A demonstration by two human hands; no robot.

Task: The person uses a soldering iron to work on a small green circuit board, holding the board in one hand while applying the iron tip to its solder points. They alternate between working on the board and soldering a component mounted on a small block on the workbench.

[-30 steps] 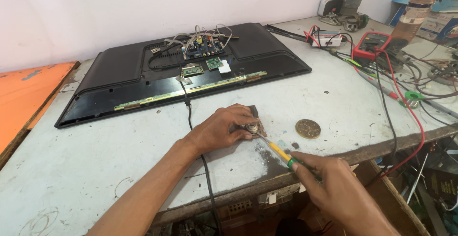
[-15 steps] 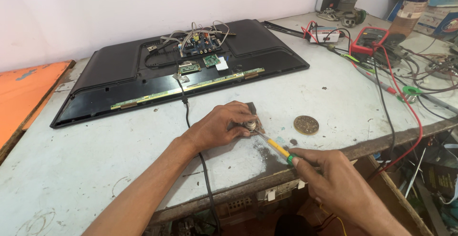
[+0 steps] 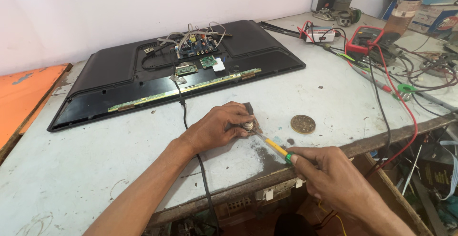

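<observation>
Grey bench point(image 3: 95, 169) carries one panel point(image 3: 143, 73) and one disc point(image 3: 303, 124); your left hand point(image 3: 217, 131) pinches one part point(image 3: 248, 125), your right hand point(image 3: 329, 176) grips one screwdriver point(image 3: 272, 145).

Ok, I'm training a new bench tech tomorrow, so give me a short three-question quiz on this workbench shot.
1. True or false: the left hand presses a small board onto the workbench.
2. Which tool does the right hand hold? A) the yellow-handled tool B) pliers C) a hammer
3. What round thing lies just right of the small board?

Key:
1. True. Its fingers lie over the board.
2. A. The tip meets the board.
3. A round brass-coloured disc, lying apart from both hands. The opened flat-screen panel lies farther back.
</observation>
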